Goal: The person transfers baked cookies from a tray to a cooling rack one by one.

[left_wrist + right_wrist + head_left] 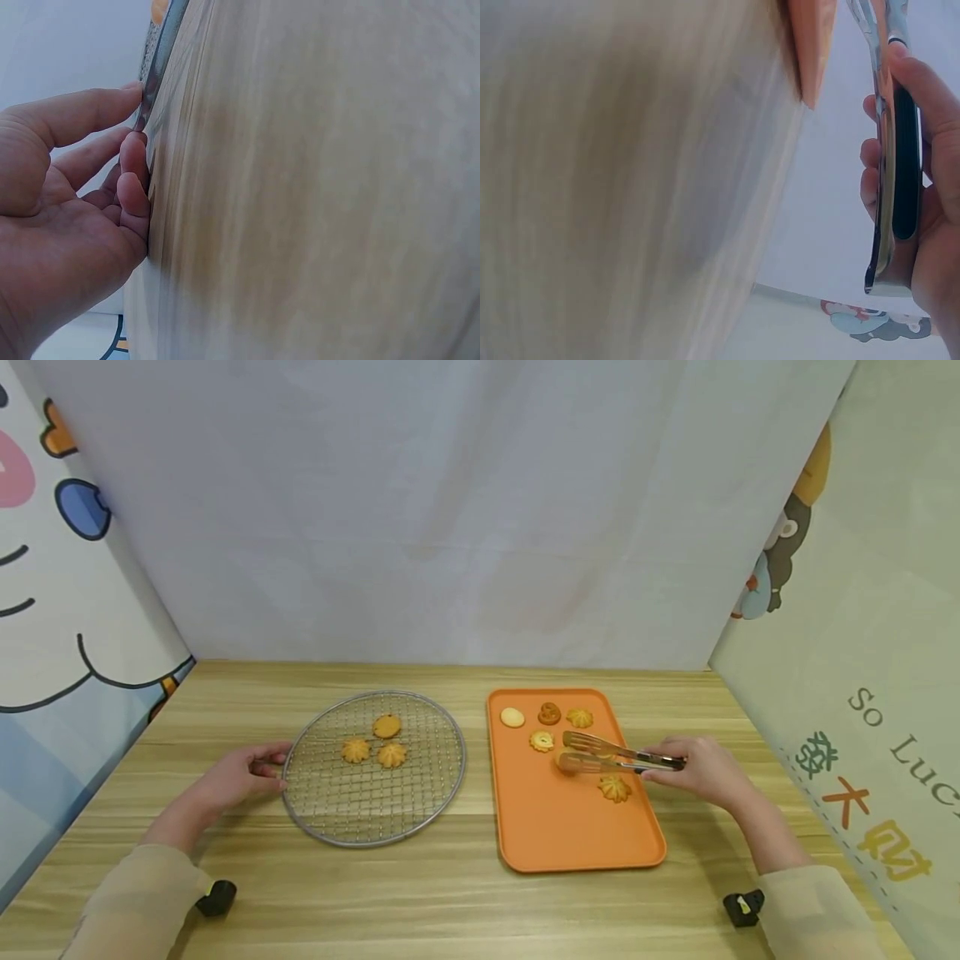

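My left hand (273, 766) rests on the table with thumb and fingertips touching the left rim of a round wire rack (322, 827); the left wrist view shows the fingertips (135, 150) against that rim (154, 60). Three golden cookies (378, 743) lie on the rack. My right hand (675, 762) grips metal tongs (615, 753) by their black-handled end (904, 165). The tong tips reach over an orange tray (570, 835) and bracket a cookie (566, 765). Several more cookies lie on the tray, among them a pale round one (512, 717) and a flower-shaped one (614, 788).
A wooden table (450, 902) carries the rack and the tray side by side. A white backdrop stands behind, and printed cartoon panels close in the left and right sides. Small black wrist mounts (216, 897) sit at my sleeves.
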